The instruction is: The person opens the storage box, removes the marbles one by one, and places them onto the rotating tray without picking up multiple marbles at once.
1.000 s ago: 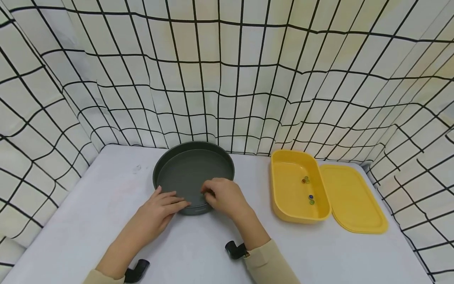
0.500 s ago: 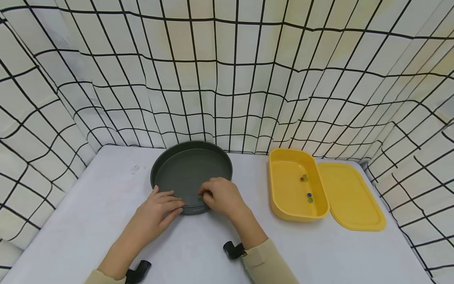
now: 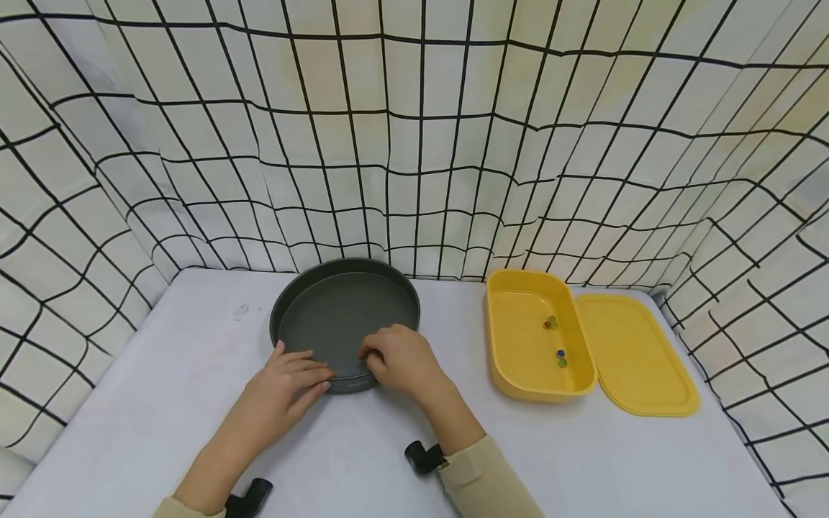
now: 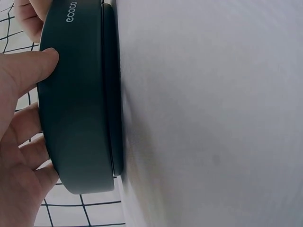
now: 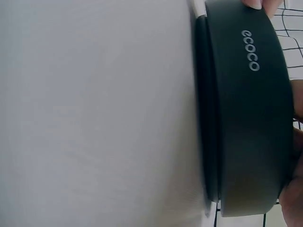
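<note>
A round dark green tray [image 3: 343, 316] with a raised rim and "ecoco" lettering on its outer wall lies on the white table. My left hand [image 3: 285, 388] holds its near left rim. In the left wrist view the thumb [image 4: 40, 66] presses the outer wall while the fingers reach over the edge. My right hand [image 3: 404, 363] is over the near right part of the tray, fingers curled in a pinch. A small greenish piece shows faintly at those fingertips, mostly hidden. From the right wrist, the curled fingers [image 5: 297, 99] appear behind the rim.
To the right stands a yellow box [image 3: 518, 367] with several small glass marbles [image 3: 561, 358] inside. Its flat yellow lid [image 3: 637, 352] lies beside it. White, black-gridded cloth walls [image 3: 401, 144] rise behind and at both sides of the table.
The whole head view has shifted slightly, so the tray and box appear a little further left. Both hands keep nearly the same places at the tray.
</note>
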A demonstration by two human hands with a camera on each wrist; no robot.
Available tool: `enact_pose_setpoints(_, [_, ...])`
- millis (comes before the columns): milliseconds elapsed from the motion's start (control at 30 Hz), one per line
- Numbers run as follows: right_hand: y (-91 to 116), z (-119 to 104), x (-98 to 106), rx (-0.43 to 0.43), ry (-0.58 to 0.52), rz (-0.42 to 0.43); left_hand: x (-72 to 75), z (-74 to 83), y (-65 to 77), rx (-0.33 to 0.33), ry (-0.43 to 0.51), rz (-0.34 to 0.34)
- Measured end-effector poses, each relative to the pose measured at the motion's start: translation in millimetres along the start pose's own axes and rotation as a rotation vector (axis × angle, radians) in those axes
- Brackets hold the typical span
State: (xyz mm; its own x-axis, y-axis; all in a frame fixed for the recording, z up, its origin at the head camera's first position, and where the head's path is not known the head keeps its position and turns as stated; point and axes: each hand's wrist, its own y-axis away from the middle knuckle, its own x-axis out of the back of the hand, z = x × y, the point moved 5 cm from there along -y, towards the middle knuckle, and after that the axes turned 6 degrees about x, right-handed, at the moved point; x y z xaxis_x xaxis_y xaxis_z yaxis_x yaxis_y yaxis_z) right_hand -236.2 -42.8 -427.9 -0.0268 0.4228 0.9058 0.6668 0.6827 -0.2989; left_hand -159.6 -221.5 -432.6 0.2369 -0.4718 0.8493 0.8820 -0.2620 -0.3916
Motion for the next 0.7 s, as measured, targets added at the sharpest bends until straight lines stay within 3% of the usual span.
enact_pose_setpoints(133, [1,2,9,0.007,-0.164,-0.023,1.7,-0.4,1.2,-0.01,-0.002,0.001])
enact_pose_setpoints(267, [10,12,36,0.038,-0.285,0.018,-2.3,2.6,-0.7,-0.019,0.005,0.007])
enact_pose_setpoints(367, [25,24,63,0.018,-0.256,0.052,-5.9,4.7,-2.6,-0.013,0.008,-0.002])
enact_pose_setpoints(500, [57,47,96,-0.096,-0.204,0.066,-6.5,6.2,-3.4,-0.004,0.002,-0.015])
enact_pose_setpoints(700, [99,89,122,-0.252,-0.118,0.066,0.1,6.0,1.5,-0.001,-0.029,-0.008])
